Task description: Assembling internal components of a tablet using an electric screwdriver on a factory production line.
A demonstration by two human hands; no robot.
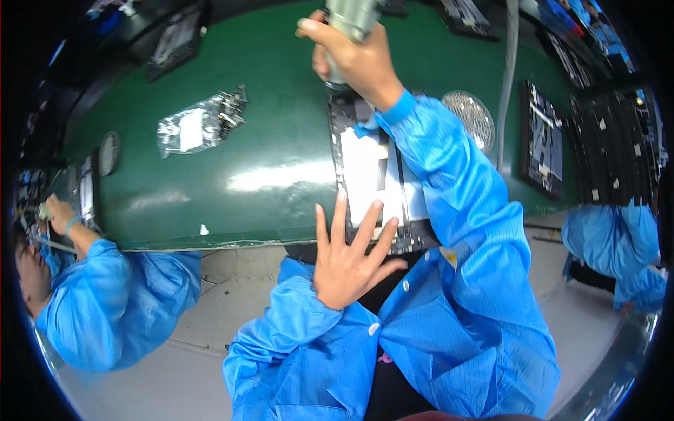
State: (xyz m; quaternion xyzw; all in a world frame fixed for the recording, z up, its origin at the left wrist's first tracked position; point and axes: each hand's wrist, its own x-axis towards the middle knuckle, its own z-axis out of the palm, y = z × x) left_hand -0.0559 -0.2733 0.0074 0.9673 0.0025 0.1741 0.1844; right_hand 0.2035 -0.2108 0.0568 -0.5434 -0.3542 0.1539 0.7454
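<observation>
My right hand (358,59) is wrapped round a pale grey-green electric screwdriver (351,17), whose dark nose points down over the far end of a flat electronic device. That device (359,165) has a black frame with white and silver parts inside, and it lies at the table's near edge in front of me. My right sleeve covers part of its right side. My left hand (353,263) is open, its fingers spread and the fingertips at the device's near left part. The screwdriver's tip and any screw under it cannot be made out.
A clear bag of small metal parts (200,126) lies on the green table (274,126) to the left. Right of my arm are a round dish of small parts (469,119), a grey hanging cable (507,84) and another device (542,140). A person in blue (116,302) works at left.
</observation>
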